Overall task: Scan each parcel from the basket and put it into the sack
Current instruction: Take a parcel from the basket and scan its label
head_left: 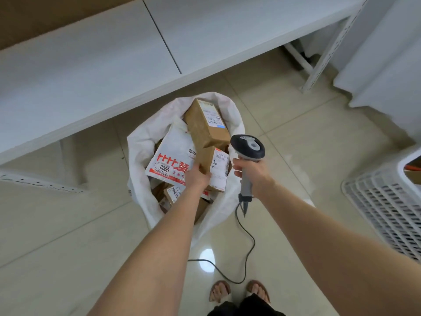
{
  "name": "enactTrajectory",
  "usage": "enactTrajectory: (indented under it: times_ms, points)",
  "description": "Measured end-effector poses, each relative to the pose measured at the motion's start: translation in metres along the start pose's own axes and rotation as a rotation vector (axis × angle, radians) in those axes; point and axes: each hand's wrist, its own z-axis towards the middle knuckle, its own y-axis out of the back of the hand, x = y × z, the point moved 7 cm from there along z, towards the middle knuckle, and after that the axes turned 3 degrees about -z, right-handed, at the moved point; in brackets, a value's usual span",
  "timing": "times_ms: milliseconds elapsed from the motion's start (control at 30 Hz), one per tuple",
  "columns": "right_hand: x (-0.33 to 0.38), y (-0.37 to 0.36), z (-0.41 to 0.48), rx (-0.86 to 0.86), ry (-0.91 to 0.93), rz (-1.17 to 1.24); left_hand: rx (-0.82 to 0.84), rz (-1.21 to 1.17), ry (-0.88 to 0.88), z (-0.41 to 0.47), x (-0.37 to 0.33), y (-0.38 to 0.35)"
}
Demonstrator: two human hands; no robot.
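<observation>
Left hand (197,177) has fingers curled round the low corner of a small brown box (214,163), mid-frame, over the open sack (141,142). Right hand (250,171) is clamped on the scanner (248,147) grip, just right of the box. Sack is approx. full; basket (385,201) sits at right edge, well apart. Risks: released box may slide off the tilted long box (205,124) & over the rim; cable (247,236) trails near the feet at bottom, so snag/trip.

- White woven plastic sack (139,147): upright, mouth open, packed with parcels.
- Brown cardboard parcel (207,159), white label: tilted in the sack's mouth.
- White slatted plastic basket (385,201): right of sack.
</observation>
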Motion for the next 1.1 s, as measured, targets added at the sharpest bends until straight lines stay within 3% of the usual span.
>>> enactTrajectory:
  times_ms: [300,700,867,1100]
  points:
    - [0.042,0.012,-0.056,0.008,0.010,0.068,0.043,0.022,0.053,-0.049,-0.047,0.045]
    - [0.159,0.102,-0.226,-0.078,0.109,0.302,0.107,0.036,-0.294,-0.216,-0.253,0.116]
    - [0.179,0.186,-0.298,-0.214,0.158,0.443,0.172,0.104,-0.495,-0.304,-0.341,0.085]
    - [0.148,0.334,-0.374,-0.377,0.175,0.583,0.357,0.140,-0.664,-0.442,-0.412,-0.031]
